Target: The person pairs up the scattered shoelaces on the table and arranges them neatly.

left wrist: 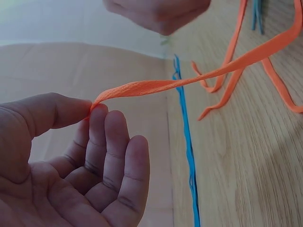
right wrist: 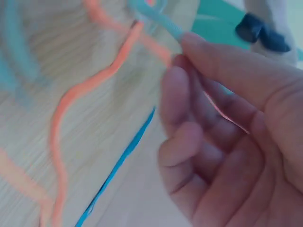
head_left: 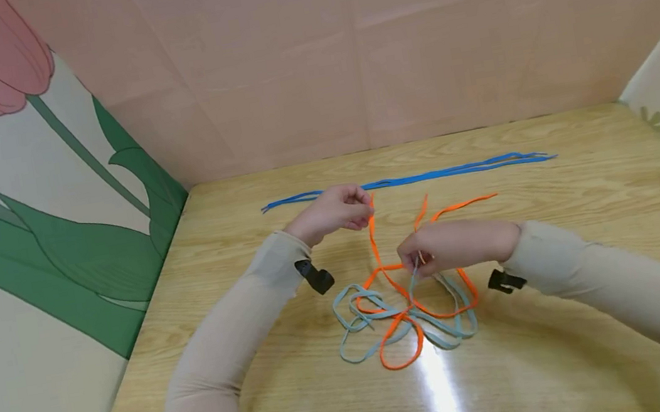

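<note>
My left hand (head_left: 334,211) pinches the end of an orange shoelace (left wrist: 142,88) between thumb and forefinger. From there the lace runs down, raised, to the pile on the table. To the right and a little nearer, my right hand (head_left: 455,244) pinches a pale blue-green shoelace (right wrist: 163,22) between thumb and fingertips. An orange strand passes close behind those fingertips in the right wrist view. Below both hands, orange loops (head_left: 405,365) and pale blue-green loops (head_left: 354,359) lie tangled together. Two loose orange ends (head_left: 466,203) stretch out beyond the right hand.
Several blue laces (head_left: 460,169) lie straight, side by side, along the back of the wooden table (head_left: 310,411). A pink panel (head_left: 357,50) rises behind the table, and a tulip-printed panel (head_left: 67,226) stands at its left. Each wrist carries a black clip (head_left: 315,277).
</note>
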`<state>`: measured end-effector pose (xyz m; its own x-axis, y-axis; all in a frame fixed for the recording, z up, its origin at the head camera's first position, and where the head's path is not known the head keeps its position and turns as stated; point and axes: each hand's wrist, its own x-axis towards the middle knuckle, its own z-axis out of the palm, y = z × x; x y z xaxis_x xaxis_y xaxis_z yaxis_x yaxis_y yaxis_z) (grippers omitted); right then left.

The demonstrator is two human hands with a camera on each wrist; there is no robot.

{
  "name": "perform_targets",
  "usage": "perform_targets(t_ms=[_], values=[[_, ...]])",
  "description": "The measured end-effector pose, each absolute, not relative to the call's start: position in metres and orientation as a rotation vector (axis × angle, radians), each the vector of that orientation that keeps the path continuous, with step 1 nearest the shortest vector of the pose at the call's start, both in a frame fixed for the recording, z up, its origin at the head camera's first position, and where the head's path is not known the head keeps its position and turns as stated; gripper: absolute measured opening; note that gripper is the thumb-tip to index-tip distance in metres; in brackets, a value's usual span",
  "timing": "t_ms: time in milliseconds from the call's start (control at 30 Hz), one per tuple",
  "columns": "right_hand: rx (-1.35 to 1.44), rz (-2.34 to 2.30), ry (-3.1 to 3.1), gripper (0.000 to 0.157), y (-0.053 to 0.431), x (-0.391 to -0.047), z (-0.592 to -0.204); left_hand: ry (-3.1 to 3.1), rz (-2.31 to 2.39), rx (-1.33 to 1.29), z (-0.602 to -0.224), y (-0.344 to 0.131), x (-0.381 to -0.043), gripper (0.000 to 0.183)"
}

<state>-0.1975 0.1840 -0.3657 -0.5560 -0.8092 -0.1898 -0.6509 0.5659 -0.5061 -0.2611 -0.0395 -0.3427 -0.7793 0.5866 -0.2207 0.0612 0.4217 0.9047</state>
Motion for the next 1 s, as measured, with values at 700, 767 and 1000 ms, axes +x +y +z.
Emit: perform_targets(t_ms=[700,767,1000], values=[[-1.313,-0.670,2.196,0.015,0.151,-0.181,-0.386,2.157,1.361,0.550,-0.343,-0.045,-0.260,0.010],[-1.279,-0.620,2.203,0.008,0.161,-0.195,-0.377,2.154,1.367,0.549,-0.342,-0.045,-0.260,0.010],[-0.992,-0.411,2.357,0.009,0.207,-0.244,-0.374,2.157,1.371,0.543,-0.342,-0.044,-0.259,0.010]])
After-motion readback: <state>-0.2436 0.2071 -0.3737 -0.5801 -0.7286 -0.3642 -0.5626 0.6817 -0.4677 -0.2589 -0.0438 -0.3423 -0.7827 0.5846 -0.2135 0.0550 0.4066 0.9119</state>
